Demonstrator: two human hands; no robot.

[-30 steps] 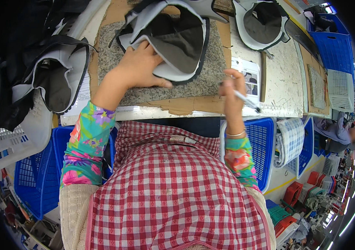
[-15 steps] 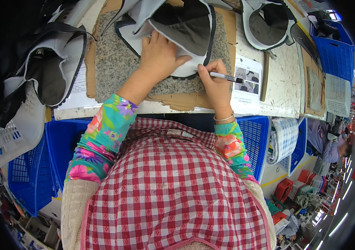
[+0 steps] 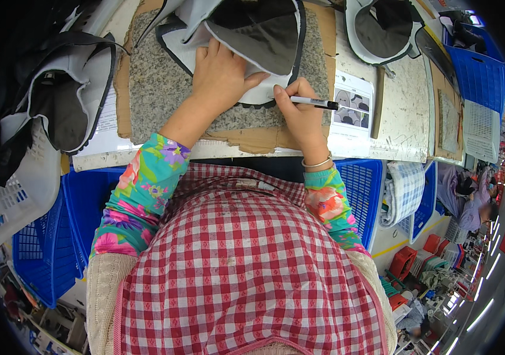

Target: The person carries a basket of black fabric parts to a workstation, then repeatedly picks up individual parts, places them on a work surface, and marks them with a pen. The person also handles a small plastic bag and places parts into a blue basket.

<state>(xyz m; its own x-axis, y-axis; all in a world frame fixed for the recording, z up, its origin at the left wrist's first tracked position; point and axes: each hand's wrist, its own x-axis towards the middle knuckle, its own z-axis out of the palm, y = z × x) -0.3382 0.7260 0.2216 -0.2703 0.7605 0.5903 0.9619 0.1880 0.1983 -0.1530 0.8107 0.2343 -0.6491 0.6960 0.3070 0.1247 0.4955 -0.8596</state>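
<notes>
Pressing down flat, the left hand (image 3: 220, 74) lies with fingers together on a grey-and-white shoe upper piece (image 3: 252, 41), which rests on a speckled granite slab (image 3: 158, 89) set over cardboard on the bench (image 3: 406, 112). The right hand (image 3: 300, 115) sits just beside it — its fingers pinch a white pen (image 3: 314, 103), thumb over the barrel, the pen's dark end pointing right while its other end meets the white edge of the piece. Beyond the pen lies a printed sheet with small shoe pictures (image 3: 350, 106). Another dark upper (image 3: 57, 100) sits at the far left (partly over a white basket), and blue crates (image 3: 477, 65) stand at the right.
</notes>
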